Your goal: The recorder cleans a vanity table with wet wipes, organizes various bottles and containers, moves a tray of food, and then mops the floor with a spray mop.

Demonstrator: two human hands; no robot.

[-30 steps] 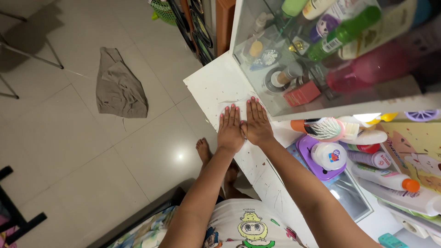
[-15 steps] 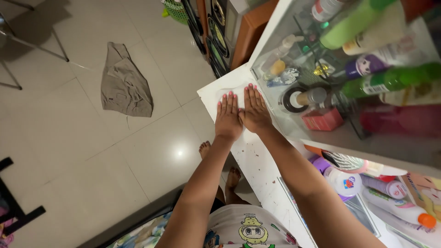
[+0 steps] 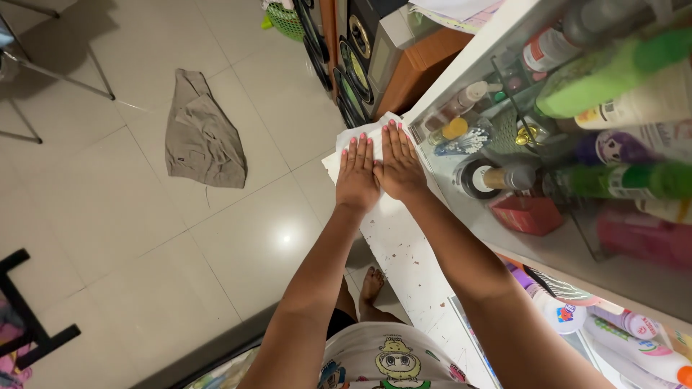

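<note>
My left hand (image 3: 357, 178) and my right hand (image 3: 398, 166) lie flat side by side, fingers together, pressing on a white cloth or tissue (image 3: 362, 135) at the far end of a white, speckled tabletop (image 3: 404, 252). The cloth pokes out past my fingertips and reaches the table's end. Both palms face down on it; neither hand grips anything.
Right of my hands a glass-walled shelf (image 3: 504, 223) holds several bottles, a tape roll (image 3: 478, 180) and a red box (image 3: 533, 214). More bottles lie at lower right. A brown cabinet (image 3: 411, 65) stands beyond. A grey cloth (image 3: 202, 137) lies on the tiled floor.
Both hands have slid forward along the tabletop with the white cloth, reaching its far end; the view has tilted with them.
</note>
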